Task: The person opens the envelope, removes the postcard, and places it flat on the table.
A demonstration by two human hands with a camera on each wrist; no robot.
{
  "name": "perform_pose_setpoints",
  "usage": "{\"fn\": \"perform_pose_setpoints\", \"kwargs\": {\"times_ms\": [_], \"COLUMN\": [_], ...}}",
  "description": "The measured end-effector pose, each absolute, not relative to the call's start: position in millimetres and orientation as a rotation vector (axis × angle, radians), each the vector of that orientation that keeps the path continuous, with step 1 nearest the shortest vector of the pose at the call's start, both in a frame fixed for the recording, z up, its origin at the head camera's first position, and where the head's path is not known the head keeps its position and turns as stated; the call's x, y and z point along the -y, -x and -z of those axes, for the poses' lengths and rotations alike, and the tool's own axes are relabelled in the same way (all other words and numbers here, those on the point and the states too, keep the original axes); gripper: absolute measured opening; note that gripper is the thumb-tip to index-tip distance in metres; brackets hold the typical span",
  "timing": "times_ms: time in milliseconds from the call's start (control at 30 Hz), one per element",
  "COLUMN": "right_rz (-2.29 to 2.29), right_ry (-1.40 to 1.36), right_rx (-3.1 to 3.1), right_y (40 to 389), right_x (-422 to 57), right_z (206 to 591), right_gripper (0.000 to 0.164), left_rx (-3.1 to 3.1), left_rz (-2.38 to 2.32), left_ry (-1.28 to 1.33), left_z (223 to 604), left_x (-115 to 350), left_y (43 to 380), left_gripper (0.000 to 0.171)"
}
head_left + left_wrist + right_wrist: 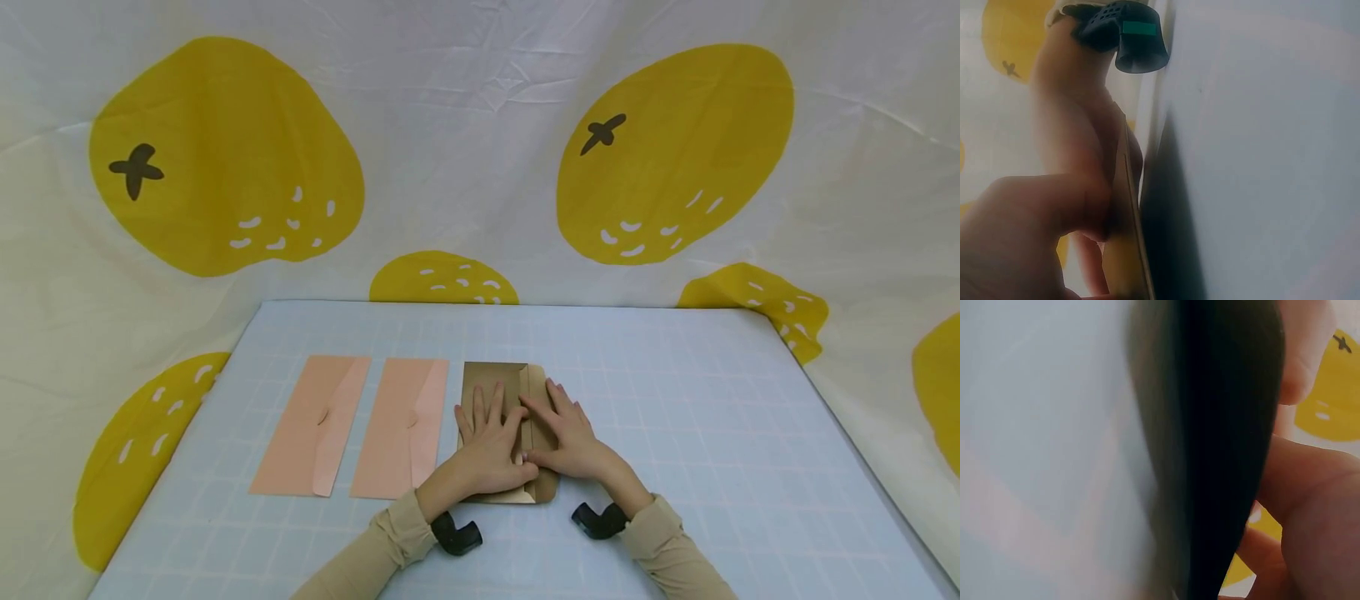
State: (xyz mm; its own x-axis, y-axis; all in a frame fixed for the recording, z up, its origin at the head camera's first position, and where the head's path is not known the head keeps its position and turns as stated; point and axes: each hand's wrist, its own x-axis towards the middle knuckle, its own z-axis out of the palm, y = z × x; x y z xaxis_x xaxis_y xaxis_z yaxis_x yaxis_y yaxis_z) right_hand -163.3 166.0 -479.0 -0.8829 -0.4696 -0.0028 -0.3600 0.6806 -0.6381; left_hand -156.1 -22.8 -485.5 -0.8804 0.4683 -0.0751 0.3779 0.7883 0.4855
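Note:
A gold-brown envelope [489, 375] lies on the table, its flap [546, 490] unfolded toward the right. My left hand [487, 450] rests on the envelope's body with spread fingers. On the flap side, my right hand [576, 442] touches the fold with its fingers stretched forward and its thumb toward the left thumb. In the left wrist view, the envelope's edge [1129, 231] stands slightly off the table, beside my left thumb [1041, 200]. The flap's dark underside [1229, 425] fills the middle of the right wrist view, with my right thumb [1316, 487] against it.
Two pink envelopes, one at far left [300, 425] and one nearer [393, 425], lie flat with flaps folded over. Black wrist devices, left [457, 535] and right [598, 521], hang under the wrists. Behind the grid-patterned table [712, 400] hangs a fruit-print cloth [465, 167].

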Motion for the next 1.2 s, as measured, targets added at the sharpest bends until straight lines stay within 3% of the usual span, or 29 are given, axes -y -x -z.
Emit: {"fn": "perform_pose_setpoints", "kwargs": {"times_ms": [600,867,1200], "right_rz": [1.034,1.038,1.041], "right_ry": [0.638,0.643,0.618], "right_rx": [-2.684,-2.691,-2.690], "right_y": [164.5,165.0,164.6], "right_x": [-167.1,-166.5,-166.6], "right_z": [481.2,480.2,480.3], "right_gripper": [0.081,0.082,0.083], "left_rx": [-2.807,-2.811,-2.845], "left_rz": [-0.723,-0.748,-0.753], "left_ry": [-0.669,-0.658,-0.661], "left_z": [487.0,485.7,486.2], "left_x": [22.8,23.0,22.1], "left_y": [156.8,156.8,156.3], "left_gripper": [0.070,0.055,0.054]}}
